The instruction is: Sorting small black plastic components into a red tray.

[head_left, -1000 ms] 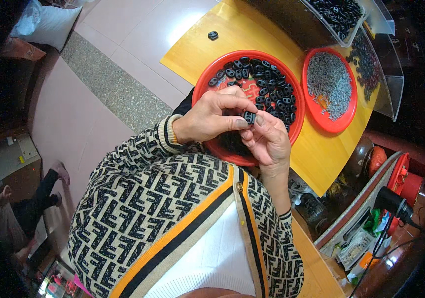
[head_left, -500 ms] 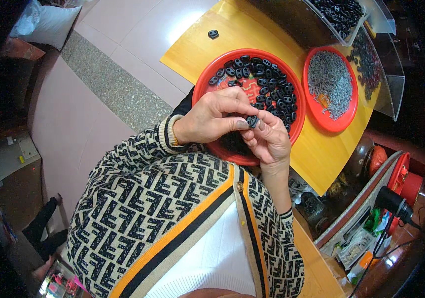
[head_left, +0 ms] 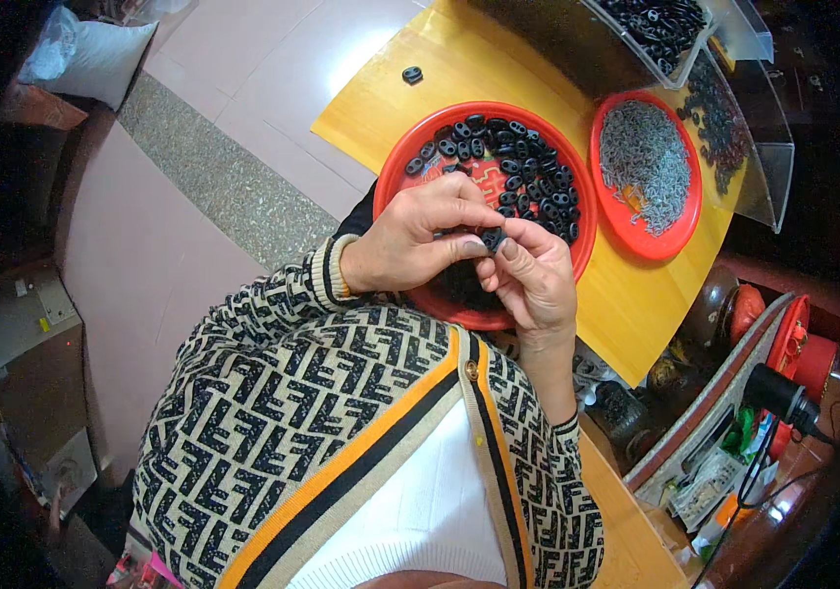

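Observation:
Between the fingertips of both hands, above a round red tray (head_left: pixel 390 147), is a small black cord lock (head_left: pixel 492 237). My left hand (head_left: pixel 422 234) comes in from the left and pinches it between thumb and fingers. From the right side my right hand (head_left: pixel 536 272) grips the same piece with thumb and forefinger, its other fingers curled. Many black two-holed cord lock pieces (head_left: pixel 538 177) lie in the tray beneath, mostly along its far and right sides. My hands hide the tray's near middle.
Right of the tray, a red oval plate (head_left: pixel 672 245) holds a heap of small grey metal springs (head_left: pixel 648 157). A lone black piece (head_left: pixel 412 75) lies on the yellow tabletop (head_left: pixel 371 113). Clear bins (head_left: pixel 656 74) with black parts stand at the far right. A black corded device (head_left: pixel 783 401) sits lower right.
Both hands keep their pinch on the cord lock, which looks slightly turned. The whole view has shifted a little. At the lower left, another person's dark-clothed limb has moved lower.

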`<act>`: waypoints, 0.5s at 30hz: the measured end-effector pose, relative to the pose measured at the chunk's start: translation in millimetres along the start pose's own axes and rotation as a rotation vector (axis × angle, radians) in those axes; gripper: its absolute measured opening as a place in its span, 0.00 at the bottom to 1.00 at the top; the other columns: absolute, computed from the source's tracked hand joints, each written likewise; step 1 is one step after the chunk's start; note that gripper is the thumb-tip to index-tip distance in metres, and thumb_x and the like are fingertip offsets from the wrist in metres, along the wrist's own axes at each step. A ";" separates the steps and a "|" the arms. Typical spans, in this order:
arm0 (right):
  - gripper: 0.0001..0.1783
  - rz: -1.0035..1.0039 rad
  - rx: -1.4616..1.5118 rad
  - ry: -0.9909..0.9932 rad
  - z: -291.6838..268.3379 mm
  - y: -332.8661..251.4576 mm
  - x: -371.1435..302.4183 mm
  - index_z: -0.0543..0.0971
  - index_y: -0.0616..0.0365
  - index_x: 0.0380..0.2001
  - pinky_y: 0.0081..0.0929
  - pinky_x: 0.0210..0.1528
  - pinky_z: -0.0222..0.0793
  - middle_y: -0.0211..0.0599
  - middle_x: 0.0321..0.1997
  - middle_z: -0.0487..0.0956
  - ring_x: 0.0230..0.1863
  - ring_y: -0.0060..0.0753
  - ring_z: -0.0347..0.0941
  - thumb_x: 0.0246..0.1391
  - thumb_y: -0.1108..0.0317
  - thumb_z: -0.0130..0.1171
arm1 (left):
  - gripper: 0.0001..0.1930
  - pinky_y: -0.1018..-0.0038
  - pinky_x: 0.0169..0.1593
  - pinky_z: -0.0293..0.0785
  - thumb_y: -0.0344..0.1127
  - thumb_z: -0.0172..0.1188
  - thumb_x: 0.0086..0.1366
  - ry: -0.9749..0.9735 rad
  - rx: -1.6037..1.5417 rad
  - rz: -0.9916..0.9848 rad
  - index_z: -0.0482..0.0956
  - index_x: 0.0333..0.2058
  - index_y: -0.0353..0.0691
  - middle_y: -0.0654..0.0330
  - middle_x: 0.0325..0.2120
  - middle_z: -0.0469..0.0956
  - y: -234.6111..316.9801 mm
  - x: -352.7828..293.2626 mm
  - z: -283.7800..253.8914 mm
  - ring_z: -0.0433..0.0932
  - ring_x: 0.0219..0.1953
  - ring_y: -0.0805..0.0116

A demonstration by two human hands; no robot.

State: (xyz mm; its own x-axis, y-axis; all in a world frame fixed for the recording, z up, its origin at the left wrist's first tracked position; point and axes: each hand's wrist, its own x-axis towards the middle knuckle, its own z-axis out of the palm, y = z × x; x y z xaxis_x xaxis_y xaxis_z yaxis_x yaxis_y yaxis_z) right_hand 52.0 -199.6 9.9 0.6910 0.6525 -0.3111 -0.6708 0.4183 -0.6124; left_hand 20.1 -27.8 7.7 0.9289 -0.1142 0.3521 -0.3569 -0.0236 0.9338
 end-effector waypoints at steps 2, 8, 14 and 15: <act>0.10 -0.033 -0.126 0.083 0.2 -6.6 -3.9 0.73 0.68 0.35 0.15 0.22 0.70 0.39 0.27 0.76 0.23 0.24 0.73 0.48 0.75 0.54 | 0.12 0.75 0.36 0.67 0.22 0.58 0.47 -0.004 0.113 0.044 0.76 0.35 0.33 0.58 0.26 0.70 -0.5 5.2 2.4 0.71 0.32 0.66; 0.06 -0.181 -0.382 0.182 -4.6 -44.2 0.6 0.73 0.66 0.31 0.17 0.19 0.69 0.39 0.23 0.75 0.19 0.25 0.72 0.48 0.75 0.53 | 0.16 0.79 0.33 0.66 0.23 0.58 0.47 0.058 0.143 -0.142 0.74 0.39 0.32 0.59 0.27 0.70 13.6 -1.4 1.9 0.69 0.29 0.72; 0.05 -0.767 -0.407 0.301 -49.7 -218.2 4.6 0.72 0.67 0.27 0.22 0.28 0.70 0.43 0.23 0.74 0.24 0.31 0.72 0.49 0.75 0.51 | 0.14 0.81 0.31 0.64 0.25 0.58 0.49 0.066 0.095 -0.129 0.74 0.37 0.31 0.60 0.28 0.71 0.7 -3.4 1.3 0.68 0.28 0.74; 0.06 -0.782 -0.357 0.374 -62.5 -249.2 10.2 0.72 0.69 0.26 0.23 0.28 0.71 0.43 0.23 0.74 0.24 0.32 0.72 0.50 0.74 0.50 | 0.13 0.81 0.31 0.64 0.25 0.58 0.49 0.057 0.131 -0.136 0.74 0.37 0.31 0.60 0.28 0.71 2.0 -1.8 1.2 0.68 0.28 0.74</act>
State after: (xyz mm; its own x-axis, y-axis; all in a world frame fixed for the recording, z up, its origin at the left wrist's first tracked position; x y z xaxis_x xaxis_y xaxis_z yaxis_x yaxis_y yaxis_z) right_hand 243.1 -336.7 113.9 0.9942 -0.0036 0.1077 0.1004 0.3931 -0.9140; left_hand 17.6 -28.9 8.8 0.9722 -0.0453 0.2297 -0.2341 -0.1641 0.9583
